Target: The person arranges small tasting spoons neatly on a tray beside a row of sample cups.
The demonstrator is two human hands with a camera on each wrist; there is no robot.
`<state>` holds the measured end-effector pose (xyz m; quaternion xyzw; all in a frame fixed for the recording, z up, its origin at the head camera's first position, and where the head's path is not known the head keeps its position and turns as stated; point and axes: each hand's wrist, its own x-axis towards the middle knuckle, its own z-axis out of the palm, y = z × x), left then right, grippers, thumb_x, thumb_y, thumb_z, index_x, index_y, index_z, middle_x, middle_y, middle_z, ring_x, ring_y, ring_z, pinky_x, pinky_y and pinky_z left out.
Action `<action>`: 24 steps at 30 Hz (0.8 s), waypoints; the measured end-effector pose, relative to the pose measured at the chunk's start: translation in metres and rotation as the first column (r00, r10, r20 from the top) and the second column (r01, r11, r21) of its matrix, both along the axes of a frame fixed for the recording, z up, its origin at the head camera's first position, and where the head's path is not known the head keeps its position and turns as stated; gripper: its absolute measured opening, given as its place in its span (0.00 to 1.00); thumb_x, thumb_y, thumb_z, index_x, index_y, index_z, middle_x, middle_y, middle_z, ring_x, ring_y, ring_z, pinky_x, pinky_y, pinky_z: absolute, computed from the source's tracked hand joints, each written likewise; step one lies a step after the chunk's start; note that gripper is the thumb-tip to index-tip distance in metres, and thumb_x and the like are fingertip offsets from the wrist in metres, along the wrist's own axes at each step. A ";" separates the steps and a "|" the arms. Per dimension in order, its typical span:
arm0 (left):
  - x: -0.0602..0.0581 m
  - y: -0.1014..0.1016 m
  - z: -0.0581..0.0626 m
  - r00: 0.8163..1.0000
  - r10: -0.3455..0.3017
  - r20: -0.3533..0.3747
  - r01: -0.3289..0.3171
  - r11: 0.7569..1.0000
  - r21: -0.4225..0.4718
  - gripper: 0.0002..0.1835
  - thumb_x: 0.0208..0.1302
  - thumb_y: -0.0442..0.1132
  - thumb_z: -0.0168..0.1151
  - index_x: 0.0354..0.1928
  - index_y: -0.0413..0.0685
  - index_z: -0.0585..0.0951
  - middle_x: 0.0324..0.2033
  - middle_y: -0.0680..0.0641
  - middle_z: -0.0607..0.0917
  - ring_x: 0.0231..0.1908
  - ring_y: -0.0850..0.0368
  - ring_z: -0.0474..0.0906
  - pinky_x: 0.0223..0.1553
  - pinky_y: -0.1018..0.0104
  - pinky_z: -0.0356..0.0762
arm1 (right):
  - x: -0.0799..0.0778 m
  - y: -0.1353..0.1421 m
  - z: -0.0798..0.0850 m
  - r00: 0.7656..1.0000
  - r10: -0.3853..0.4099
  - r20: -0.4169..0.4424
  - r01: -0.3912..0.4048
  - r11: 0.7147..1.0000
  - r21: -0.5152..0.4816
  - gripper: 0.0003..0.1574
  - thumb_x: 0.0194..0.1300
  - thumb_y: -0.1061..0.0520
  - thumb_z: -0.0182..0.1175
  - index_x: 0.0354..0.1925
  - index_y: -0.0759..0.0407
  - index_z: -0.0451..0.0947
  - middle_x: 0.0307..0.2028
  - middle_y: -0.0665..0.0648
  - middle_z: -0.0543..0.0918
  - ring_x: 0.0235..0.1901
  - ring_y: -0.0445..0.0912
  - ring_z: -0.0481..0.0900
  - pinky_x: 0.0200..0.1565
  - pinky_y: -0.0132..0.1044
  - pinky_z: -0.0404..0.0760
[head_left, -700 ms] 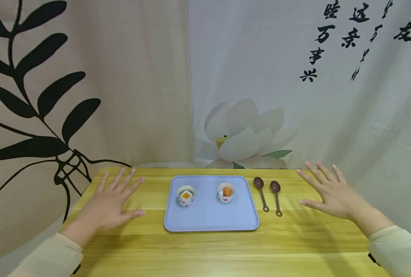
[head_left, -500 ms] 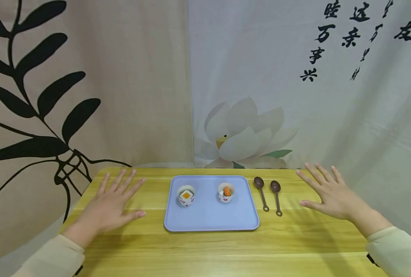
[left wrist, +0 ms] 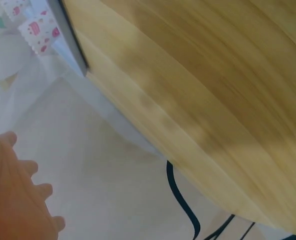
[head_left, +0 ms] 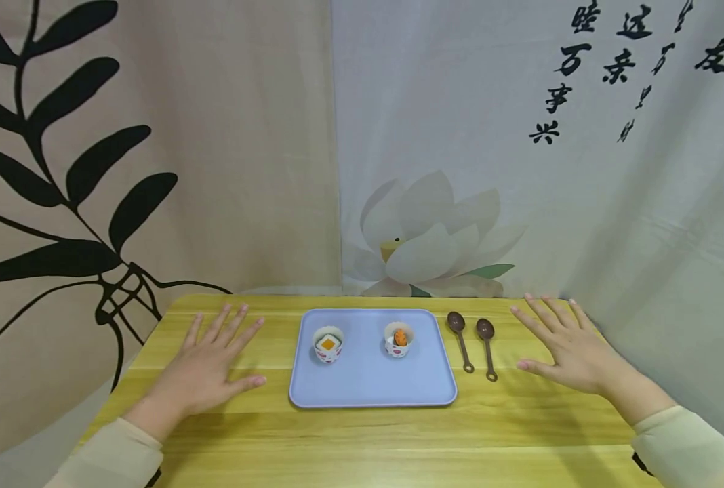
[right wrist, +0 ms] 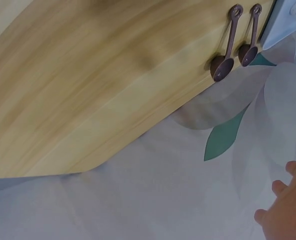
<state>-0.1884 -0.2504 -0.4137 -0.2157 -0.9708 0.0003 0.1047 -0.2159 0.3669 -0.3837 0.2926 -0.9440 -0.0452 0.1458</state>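
My left hand (head_left: 206,369) is left of the blue tray (head_left: 368,394), fingers spread and holding nothing. On the right, my right hand (head_left: 575,352) is likewise spread, with nothing in it. Nearest to it lie two brown spoons, one spoon (head_left: 487,349) closer to the hand and the other spoon (head_left: 460,342) beside the tray. Two small patterned paper cups stand on the tray. The left cup (head_left: 328,345) holds a white piece with an orange-yellow centre; the right cup (head_left: 398,339) has an orange piece inside.
The yellow wooden table (head_left: 362,440) carries all of this. Behind its far edge hangs a curtain (head_left: 252,169) printed with dark leaves, a pale lotus and black characters. In the right wrist view, both spoons rest bowl-end toward that far edge.
Both hands have moved inward, the left one to the right and the right one to the left and slightly down. Tray, cups and spoons stay where they were.
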 end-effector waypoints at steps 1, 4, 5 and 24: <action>0.000 0.001 0.000 1.000 -0.001 0.003 0.001 1.000 0.006 0.49 0.66 0.75 0.47 0.81 0.58 0.48 0.79 0.40 0.45 0.77 0.37 0.35 0.71 0.38 0.19 | 0.000 -0.001 -0.001 1.000 0.003 0.001 -0.003 1.000 -0.002 0.56 0.66 0.30 0.58 0.80 0.49 0.47 0.80 0.58 0.41 0.78 0.58 0.35 0.73 0.59 0.26; 0.001 0.004 -0.001 1.000 -0.003 0.003 0.003 1.000 0.016 0.49 0.66 0.75 0.46 0.81 0.59 0.47 0.79 0.41 0.45 0.77 0.36 0.36 0.71 0.38 0.20 | 0.001 -0.004 -0.004 1.000 0.009 0.013 -0.009 1.000 -0.013 0.56 0.66 0.31 0.59 0.80 0.49 0.48 0.80 0.59 0.41 0.78 0.58 0.35 0.73 0.60 0.26; 0.001 0.005 -0.002 1.000 -0.004 0.002 0.004 1.000 0.018 0.49 0.66 0.75 0.46 0.81 0.59 0.47 0.79 0.41 0.45 0.77 0.36 0.36 0.71 0.38 0.20 | 0.001 -0.006 -0.004 1.000 0.013 0.019 -0.012 1.000 -0.019 0.56 0.66 0.31 0.59 0.80 0.50 0.48 0.80 0.59 0.41 0.78 0.58 0.35 0.72 0.60 0.26; -0.003 0.017 -0.011 0.999 0.008 0.043 -0.011 0.997 0.074 0.49 0.66 0.75 0.47 0.81 0.63 0.46 0.79 0.42 0.43 0.76 0.35 0.38 0.71 0.37 0.20 | 0.001 -0.025 -0.016 0.996 0.031 0.084 -0.025 0.997 -0.071 0.55 0.68 0.32 0.59 0.80 0.50 0.47 0.80 0.57 0.38 0.78 0.59 0.35 0.72 0.58 0.24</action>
